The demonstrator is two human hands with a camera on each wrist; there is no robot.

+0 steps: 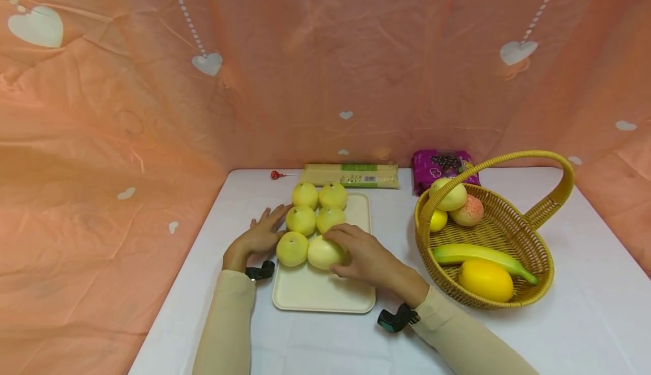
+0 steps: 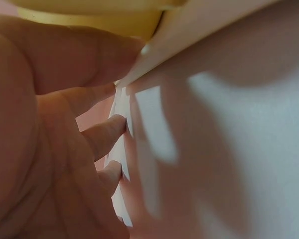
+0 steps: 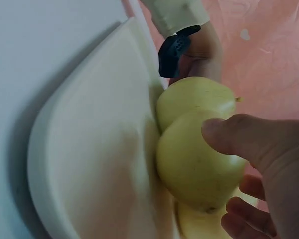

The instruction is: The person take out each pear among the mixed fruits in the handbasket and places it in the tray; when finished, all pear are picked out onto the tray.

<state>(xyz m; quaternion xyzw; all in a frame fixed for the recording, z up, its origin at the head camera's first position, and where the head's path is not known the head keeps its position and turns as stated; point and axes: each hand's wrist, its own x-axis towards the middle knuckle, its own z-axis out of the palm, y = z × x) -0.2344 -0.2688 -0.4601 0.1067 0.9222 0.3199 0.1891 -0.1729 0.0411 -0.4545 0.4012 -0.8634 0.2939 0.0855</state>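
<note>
On a cream tray [image 1: 325,299], several round yellow-green pears stand in two columns. My right hand [image 1: 363,256] holds the near right pear [image 1: 321,252] on the tray; in the right wrist view the thumb [image 3: 234,132] lies on that pear [image 3: 197,162] and the other fingers curl at its far side. Beside it sits the near left pear [image 1: 292,249]. At the tray's left edge rests my left hand [image 1: 261,236], its fingers extended. In the left wrist view its thumb [image 2: 89,55] lies against the tray rim, just below a pear.
To the right stands a wicker basket [image 1: 541,251] with a banana [image 1: 483,255], a yellow mango-like fruit [image 1: 485,280], a peach [image 1: 469,211] and other fruit. Behind the tray lie a long beige packet [image 1: 351,176], a purple bag [image 1: 439,167] and a small red lollipop [image 1: 276,175].
</note>
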